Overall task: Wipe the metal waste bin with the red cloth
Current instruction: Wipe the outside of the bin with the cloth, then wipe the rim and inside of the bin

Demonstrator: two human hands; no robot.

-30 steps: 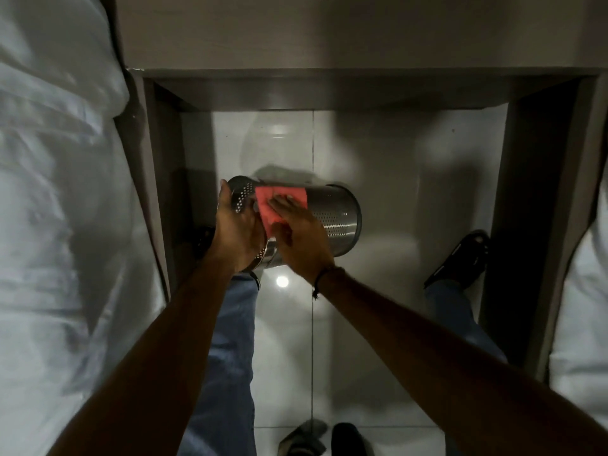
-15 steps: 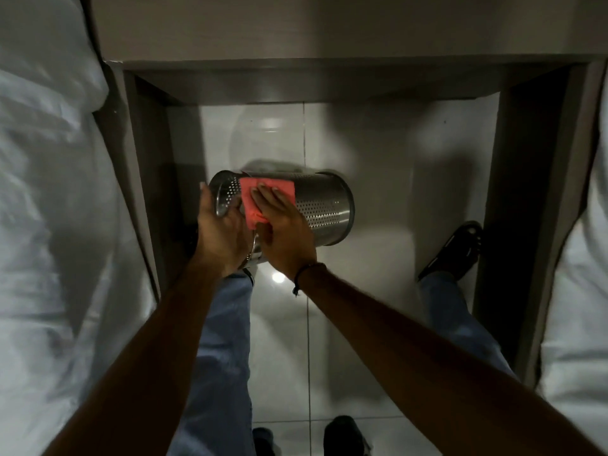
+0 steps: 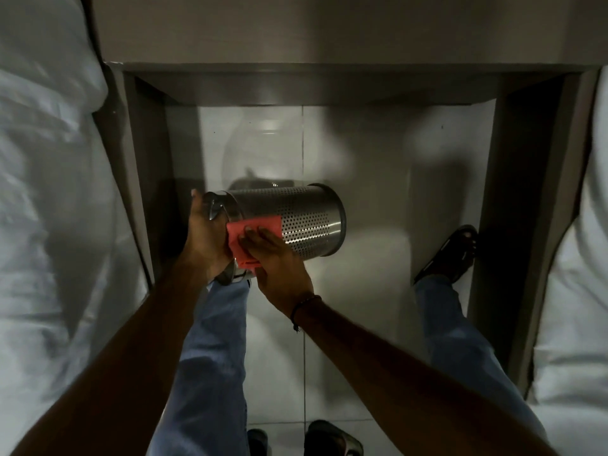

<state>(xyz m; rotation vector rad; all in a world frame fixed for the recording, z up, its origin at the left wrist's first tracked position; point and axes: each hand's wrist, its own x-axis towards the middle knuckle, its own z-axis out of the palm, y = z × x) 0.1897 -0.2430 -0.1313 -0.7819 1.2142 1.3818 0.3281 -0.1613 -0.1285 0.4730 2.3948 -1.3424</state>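
Observation:
The perforated metal waste bin [image 3: 296,212] lies tilted on its side above the floor, its base pointing right and its open rim to the left. My left hand [image 3: 205,240] grips the rim end and holds the bin up over my left knee. My right hand [image 3: 276,261] presses the red cloth [image 3: 260,228] flat against the near side of the bin's wall, close to the rim. Part of the cloth is hidden under my fingers.
A grey bedside unit [image 3: 296,77] spans the back, with its side panels [image 3: 141,179] left and right. White bedding [image 3: 49,192] lies on both sides. My legs in blue jeans [image 3: 214,340] and a dark sandal [image 3: 450,255] stand on the white tiled floor [image 3: 371,179].
My right hand has slid the red cloth down from the top of the bin to its near side. My left hand keeps its grip on the rim.

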